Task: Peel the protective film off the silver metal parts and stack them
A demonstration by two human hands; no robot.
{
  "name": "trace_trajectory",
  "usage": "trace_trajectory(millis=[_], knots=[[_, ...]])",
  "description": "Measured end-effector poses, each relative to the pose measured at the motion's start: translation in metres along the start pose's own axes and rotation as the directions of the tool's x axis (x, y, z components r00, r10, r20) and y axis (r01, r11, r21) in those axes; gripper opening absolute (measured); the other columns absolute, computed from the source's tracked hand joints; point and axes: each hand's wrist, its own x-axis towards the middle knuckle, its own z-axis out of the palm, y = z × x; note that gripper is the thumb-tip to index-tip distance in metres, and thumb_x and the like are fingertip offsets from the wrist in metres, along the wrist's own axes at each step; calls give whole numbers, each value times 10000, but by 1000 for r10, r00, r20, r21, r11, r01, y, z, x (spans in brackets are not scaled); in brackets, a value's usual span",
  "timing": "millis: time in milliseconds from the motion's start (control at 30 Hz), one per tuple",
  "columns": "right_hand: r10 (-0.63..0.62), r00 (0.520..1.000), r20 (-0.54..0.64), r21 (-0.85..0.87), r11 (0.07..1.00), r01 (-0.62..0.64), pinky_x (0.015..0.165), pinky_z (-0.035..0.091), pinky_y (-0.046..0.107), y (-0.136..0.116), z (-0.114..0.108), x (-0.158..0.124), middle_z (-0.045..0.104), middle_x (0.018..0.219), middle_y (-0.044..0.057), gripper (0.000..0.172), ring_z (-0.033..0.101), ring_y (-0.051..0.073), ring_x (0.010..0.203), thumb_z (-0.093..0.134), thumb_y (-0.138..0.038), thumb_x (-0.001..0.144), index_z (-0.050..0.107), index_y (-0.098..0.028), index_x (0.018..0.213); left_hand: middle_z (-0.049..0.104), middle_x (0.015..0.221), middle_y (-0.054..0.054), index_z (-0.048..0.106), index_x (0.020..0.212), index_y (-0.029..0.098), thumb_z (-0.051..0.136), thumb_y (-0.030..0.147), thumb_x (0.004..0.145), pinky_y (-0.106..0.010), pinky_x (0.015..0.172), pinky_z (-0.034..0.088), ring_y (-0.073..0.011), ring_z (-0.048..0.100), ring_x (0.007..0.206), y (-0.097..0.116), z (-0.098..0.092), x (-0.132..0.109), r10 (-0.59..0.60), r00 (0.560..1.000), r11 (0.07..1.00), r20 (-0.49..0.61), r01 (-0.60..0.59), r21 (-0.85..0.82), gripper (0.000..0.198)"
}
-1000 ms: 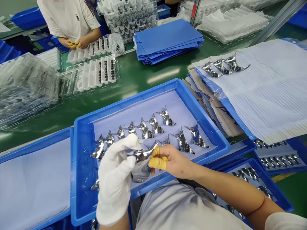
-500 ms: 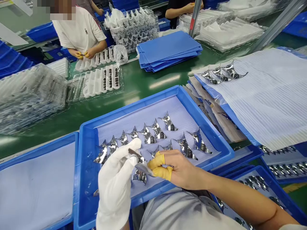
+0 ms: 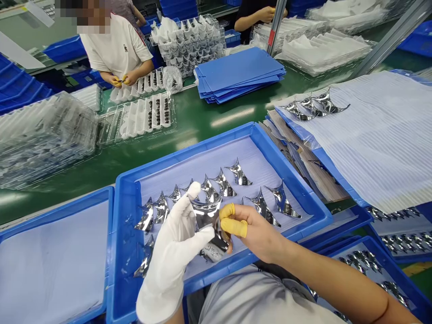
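I see the green table [image 3: 202, 117] running across the whole view, with a person in a white shirt [image 3: 116, 45] at its far side handling small parts with both hands beside clear plastic trays [image 3: 141, 114]. A stack of blue sheets [image 3: 239, 72] lies further along, and white ribbed paper [image 3: 378, 135] covers the pile to my right, with a few shiny pieces at its corner. Directly below me sits the blue tray [image 3: 303, 198], lined with pale paper and holding rows of shiny pointed metal pieces [image 3: 232, 180]. A second blue tray [image 3: 54, 256] lies just beside it on the left. My left hand [image 3: 175, 247], in a white glove, and my right hand [image 3: 251, 231], bare with yellow finger covers, are both pinching one shiny metal piece [image 3: 207, 216] between thumb and fingers, holding it just above the near part of the tray.
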Motion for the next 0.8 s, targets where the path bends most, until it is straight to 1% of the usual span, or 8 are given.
trace_trajectory(millis=[100,233,333,433,567,633,700,800], knots=[[-41,999,7,-184,982,42,545,535,205,-4,4,-5,541,736,-17,189,494,71,608,701,-306,813,608,-151,755,638,1324,-28,639,1269,308,760,228,780,-319,942,535,-240,630,1155,-1,-4,2,-11,1000,996,1,11,-89,510],[-48,999,24,-330,943,53,564,518,204,-6,9,-7,546,717,-20,132,508,67,593,639,-261,841,614,-147,778,738,1063,-42,739,1023,214,755,286,795,-262,868,540,-198,684,984,-1,-6,6,-15,993,995,-120,2,-102,240],[3,1000,7,-252,968,-1,536,509,214,-3,10,-6,545,687,-33,159,551,70,537,650,-280,836,582,-154,768,746,1037,-50,741,1020,203,723,351,822,-267,837,551,-200,690,968,2,-1,8,-46,987,996,-157,34,-80,248],[68,998,14,-86,994,-66,514,487,215,2,11,-2,553,623,-45,212,595,85,479,650,-303,846,536,-159,741,740,1097,-36,744,1014,217,697,325,849,-224,854,542,-178,675,1039,5,3,8,-3,983,1000,-186,8,27,203],[108,994,27,64,992,-109,505,486,216,4,14,3,573,608,-38,229,622,102,473,668,-296,836,524,-158,723,695,1232,-12,743,1077,264,656,287,877,-254,1001,494,-173,639,1141,1,-2,7,91,990,995,-108,-84,62,220],[112,994,20,96,989,-113,492,488,219,5,15,5,575,603,-40,221,611,101,455,674,-290,828,532,-157,723,662,1298,-11,732,1128,278,639,290,884,-305,1085,444,-197,590,1228,-5,-7,7,134,990,990,-44,-133,37,262],[102,995,8,103,989,-102,495,498,220,7,15,6,568,605,-43,212,605,99,474,681,-284,821,540,-158,725,647,1324,-16,728,1148,265,659,285,861,-312,1114,415,-216,532,1300,-9,-11,8,137,990,989,-32,-136,50,296],[76,997,-17,52,996,-75,507,500,209,10,15,6,560,603,-45,183,589,92,514,667,-269,834,550,-163,740,679,1278,-18,734,1105,242,692,252,821,-287,1074,448,-214,534,1298,-11,-12,11,61,990,998,-127,-56,38,287]])
